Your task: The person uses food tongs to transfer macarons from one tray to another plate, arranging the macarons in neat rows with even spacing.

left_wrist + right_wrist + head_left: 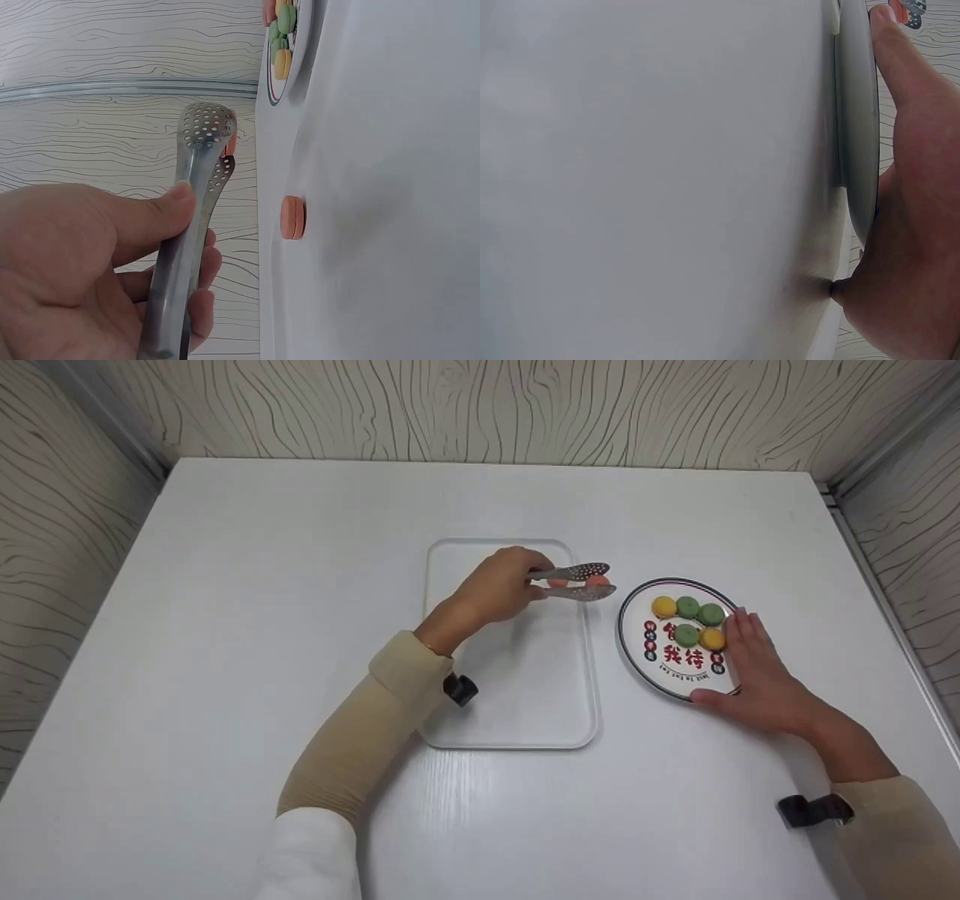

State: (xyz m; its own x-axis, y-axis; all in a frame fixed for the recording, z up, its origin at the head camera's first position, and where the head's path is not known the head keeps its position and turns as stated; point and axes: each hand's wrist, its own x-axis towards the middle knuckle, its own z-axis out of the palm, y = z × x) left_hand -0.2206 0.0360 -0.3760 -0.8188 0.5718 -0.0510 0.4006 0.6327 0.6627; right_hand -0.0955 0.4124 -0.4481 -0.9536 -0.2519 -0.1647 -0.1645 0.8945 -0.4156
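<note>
In the head view, my left hand (pixel 499 585) grips metal tongs (pixel 176 255) with perforated tips, thumb on one arm and fingers around the other. Between the tips is an orange-pink macaron (pixel 598 581), held just past the right edge of a white tray (pixel 525 697). A second orange-pink macaron (pixel 291 217) sits on the tray below the tongs. To the right, my right hand (pixel 761 682) rests against a round plate (pixel 649 671), fingers extended along its right rim and thumb at the near rim. Green macarons (pixel 687 636) and yellow macarons (pixel 664 607) lie on that plate.
Both tray and plate stand on a white table (pixel 225 660), the plate a short gap right of the tray. Wood-grain patterned panels (pixel 480 412) rise behind the table and at its sides. A dark camera mount (pixel 460 688) is on the left wrist, above the tray.
</note>
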